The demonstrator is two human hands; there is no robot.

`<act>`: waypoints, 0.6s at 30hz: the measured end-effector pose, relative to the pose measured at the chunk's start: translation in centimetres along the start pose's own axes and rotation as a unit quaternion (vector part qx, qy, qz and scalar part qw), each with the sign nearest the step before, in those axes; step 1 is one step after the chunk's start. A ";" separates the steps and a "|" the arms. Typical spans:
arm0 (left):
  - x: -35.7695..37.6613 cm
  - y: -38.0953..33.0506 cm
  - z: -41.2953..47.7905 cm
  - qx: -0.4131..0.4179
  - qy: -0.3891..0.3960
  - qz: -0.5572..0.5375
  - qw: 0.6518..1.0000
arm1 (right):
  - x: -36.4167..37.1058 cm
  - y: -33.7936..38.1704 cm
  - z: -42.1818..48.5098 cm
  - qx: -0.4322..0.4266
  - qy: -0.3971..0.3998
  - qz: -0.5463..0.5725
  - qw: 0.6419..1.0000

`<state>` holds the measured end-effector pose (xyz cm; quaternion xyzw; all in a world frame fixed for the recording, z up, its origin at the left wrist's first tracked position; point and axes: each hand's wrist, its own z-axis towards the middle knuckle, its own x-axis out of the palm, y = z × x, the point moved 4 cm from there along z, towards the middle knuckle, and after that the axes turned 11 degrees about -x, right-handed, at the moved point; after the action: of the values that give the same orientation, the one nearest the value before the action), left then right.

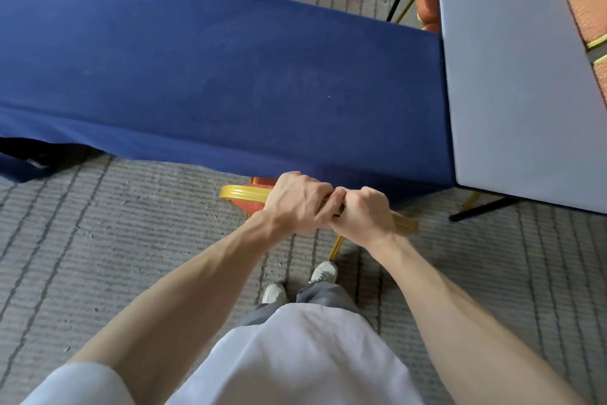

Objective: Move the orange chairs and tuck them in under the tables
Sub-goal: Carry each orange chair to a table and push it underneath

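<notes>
- Orange upholstery and a gold frame mark the chair we are handling; it sits at the near edge of the blue-clothed table, its seat already out of sight beneath the hanging cloth, only the top rail of the backrest and one rear leg showing.
- Our left hand and right hand sit side by side on the top rail, touching each other; the fingers of both are curled tight around the rail, gripping nothing else; we judge this close central hold is meant to keep the push straight, so the chair slides in square to the table.
- Our feet stand just behind the chair's rear leg, which suits leaning weight forward.
- We judge this chair nearly tucked; a short final push may remain.
- Hidden from us: the seat, front legs and whatever lies under the cloth; we cannot tell whether anything blocks the way.
- More orange chairs show beyond the grey table at the right, cut off by its top and the frame edge; their count is unclear.
</notes>
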<state>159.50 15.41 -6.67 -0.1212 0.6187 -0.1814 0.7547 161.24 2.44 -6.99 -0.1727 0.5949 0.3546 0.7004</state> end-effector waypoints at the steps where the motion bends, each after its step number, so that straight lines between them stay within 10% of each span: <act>1: 0.3 0.7 -0.2 -0.007 0.005 0.003 1.000 | 0.7 0.4 0.2 0.000 0.020 -0.007 1.000; 18: 4.2 3.3 6.6 -0.040 0.007 0.002 0.999 | 1.9 -4.5 4.9 0.063 0.162 -0.022 0.985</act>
<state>167.03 16.30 -10.41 -0.1485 0.6312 -0.1560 0.7451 167.99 3.16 -8.42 -0.1959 0.7176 0.2684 0.6121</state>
